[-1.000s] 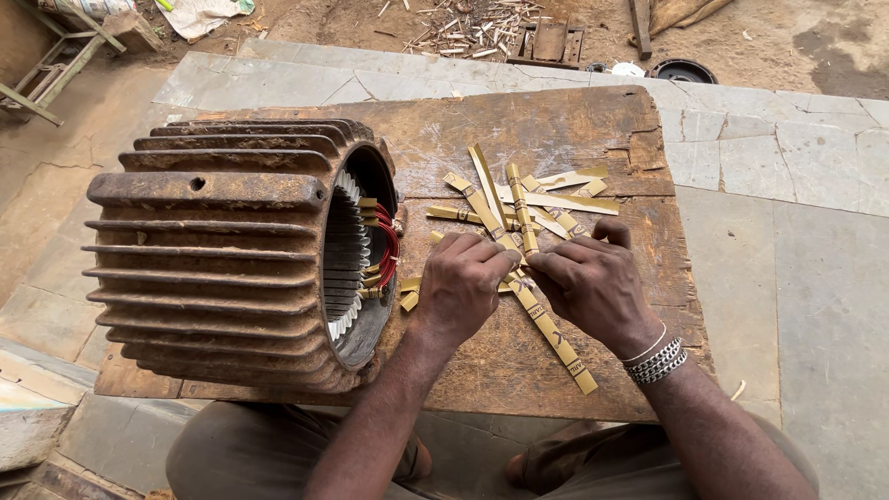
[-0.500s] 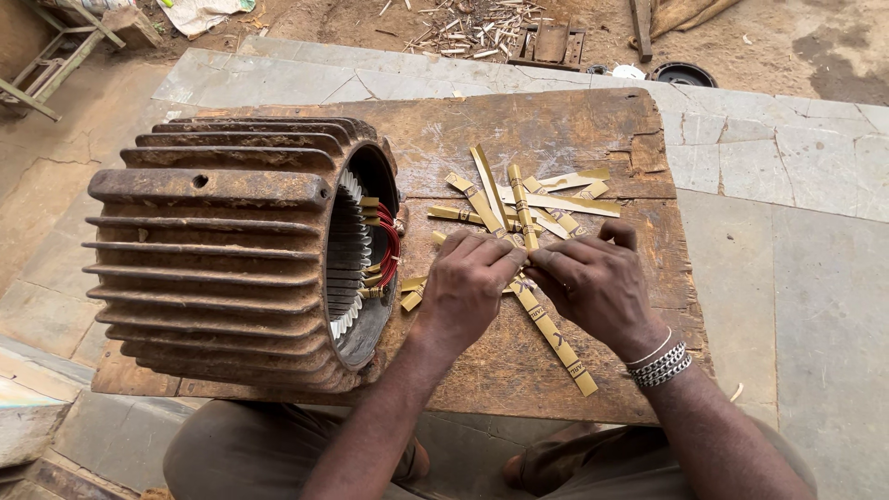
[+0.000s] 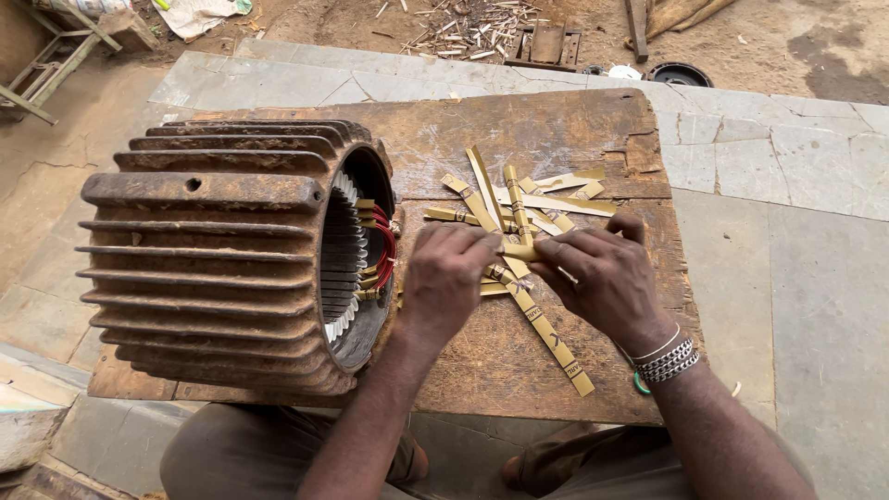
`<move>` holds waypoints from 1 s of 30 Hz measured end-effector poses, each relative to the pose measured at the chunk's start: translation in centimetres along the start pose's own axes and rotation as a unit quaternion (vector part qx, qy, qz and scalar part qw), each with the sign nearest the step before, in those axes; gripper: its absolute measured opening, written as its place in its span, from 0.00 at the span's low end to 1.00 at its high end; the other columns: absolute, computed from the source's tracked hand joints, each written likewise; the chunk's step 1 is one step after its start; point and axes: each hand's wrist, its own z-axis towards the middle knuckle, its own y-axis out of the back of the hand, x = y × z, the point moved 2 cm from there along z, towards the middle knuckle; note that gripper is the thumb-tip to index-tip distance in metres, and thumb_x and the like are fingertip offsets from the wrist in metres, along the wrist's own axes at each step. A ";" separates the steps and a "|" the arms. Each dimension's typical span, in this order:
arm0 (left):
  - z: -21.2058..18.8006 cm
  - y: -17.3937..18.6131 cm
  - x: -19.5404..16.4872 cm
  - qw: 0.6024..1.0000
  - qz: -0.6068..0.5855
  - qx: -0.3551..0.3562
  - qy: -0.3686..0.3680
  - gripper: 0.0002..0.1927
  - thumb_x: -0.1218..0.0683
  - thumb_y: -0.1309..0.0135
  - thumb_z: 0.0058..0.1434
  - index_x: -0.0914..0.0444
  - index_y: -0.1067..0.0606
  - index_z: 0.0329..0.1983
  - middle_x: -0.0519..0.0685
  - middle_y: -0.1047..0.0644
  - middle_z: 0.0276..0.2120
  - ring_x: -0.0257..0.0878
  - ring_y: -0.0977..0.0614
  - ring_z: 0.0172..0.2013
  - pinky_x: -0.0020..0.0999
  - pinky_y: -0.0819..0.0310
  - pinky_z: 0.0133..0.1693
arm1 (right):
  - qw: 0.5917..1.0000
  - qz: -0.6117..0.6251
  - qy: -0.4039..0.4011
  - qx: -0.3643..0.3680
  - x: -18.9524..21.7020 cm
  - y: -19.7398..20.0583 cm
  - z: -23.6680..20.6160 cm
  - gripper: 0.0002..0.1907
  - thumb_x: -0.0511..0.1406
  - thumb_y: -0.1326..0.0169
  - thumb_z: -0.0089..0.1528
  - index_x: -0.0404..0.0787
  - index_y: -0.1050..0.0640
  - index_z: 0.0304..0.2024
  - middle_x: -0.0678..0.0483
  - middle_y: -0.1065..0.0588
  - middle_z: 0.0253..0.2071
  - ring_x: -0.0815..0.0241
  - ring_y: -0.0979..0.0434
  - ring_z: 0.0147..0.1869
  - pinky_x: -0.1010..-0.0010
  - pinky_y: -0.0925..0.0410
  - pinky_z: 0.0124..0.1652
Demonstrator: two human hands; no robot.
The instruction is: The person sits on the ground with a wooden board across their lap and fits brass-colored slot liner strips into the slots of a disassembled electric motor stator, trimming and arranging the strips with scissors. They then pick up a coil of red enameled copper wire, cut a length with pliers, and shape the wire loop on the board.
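A rusty finned motor housing (image 3: 213, 250) lies on its side on a worn wooden board (image 3: 556, 130), its open end showing slots with red wires and yellow strips. Several yellow paper strips (image 3: 519, 199) are scattered on the board to its right. My left hand (image 3: 446, 278) and my right hand (image 3: 602, 278) meet over the strips, both pinching one short folded yellow strip (image 3: 519, 251) between the fingertips. A longer strip (image 3: 554, 341) lies below my hands. My right wrist wears metal bracelets.
The board rests on stone paving (image 3: 787, 185). Beyond lies dirt ground with wood scraps (image 3: 482, 23), a small wooden frame (image 3: 546, 44) and a dark round lid (image 3: 679, 74). A wooden stand (image 3: 46, 56) is at the far left. My knees show below the board.
Both hands have shifted slightly up and closer together over the strips, the fingertips now pinching one folded strip. The housing has not moved.
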 end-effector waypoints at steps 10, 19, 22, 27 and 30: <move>-0.5 -1.3 -0.9 0.999 -0.041 0.001 -0.006 0.04 0.62 0.40 0.61 0.61 0.17 0.38 0.49 0.17 0.34 0.42 0.16 0.39 0.41 0.25 0.50 | 0.999 0.009 -0.036 0.039 -0.2 -1.4 -1.2 0.06 0.43 0.37 0.63 0.51 0.16 0.39 0.61 0.19 0.27 0.64 0.22 0.30 0.65 0.38 0.45; -1.2 -1.6 3.1 0.982 0.135 0.001 0.135 0.18 0.52 0.36 0.55 0.62 0.18 0.48 0.52 0.16 0.46 0.47 0.19 0.52 0.48 0.27 0.56 | 0.992 -0.049 -0.107 0.038 -2.8 -1.1 -1.2 0.11 0.44 0.39 0.63 0.52 0.17 0.46 0.60 0.17 0.41 0.67 0.22 0.41 0.65 0.40 0.52; -1.4 -2.1 2.4 0.990 0.079 0.012 0.120 0.14 0.53 0.35 0.59 0.59 0.18 0.49 0.51 0.17 0.48 0.48 0.20 0.53 0.50 0.30 0.58 | 0.965 -0.023 -0.175 0.195 -1.9 -2.2 -0.9 0.13 0.50 0.39 0.63 0.53 0.16 0.43 0.61 0.18 0.35 0.64 0.26 0.33 0.67 0.39 0.46; -1.6 -3.1 1.3 0.977 -0.017 0.117 0.178 0.16 0.52 0.35 0.59 0.59 0.19 0.50 0.51 0.17 0.45 0.43 0.18 0.46 0.44 0.24 0.52 | 0.927 -0.005 -0.182 0.329 0.7 -3.6 -0.3 0.24 0.58 0.37 0.56 0.49 0.19 0.39 0.60 0.20 0.32 0.64 0.27 0.34 0.68 0.34 0.41; -1.5 -2.6 0.9 0.963 -0.031 0.161 0.212 0.17 0.50 0.35 0.59 0.59 0.19 0.50 0.51 0.17 0.41 0.41 0.17 0.42 0.40 0.22 0.47 | 0.895 -0.004 -0.226 0.385 1.4 -3.7 -0.4 0.24 0.58 0.36 0.54 0.49 0.20 0.38 0.58 0.21 0.32 0.63 0.26 0.36 0.66 0.30 0.39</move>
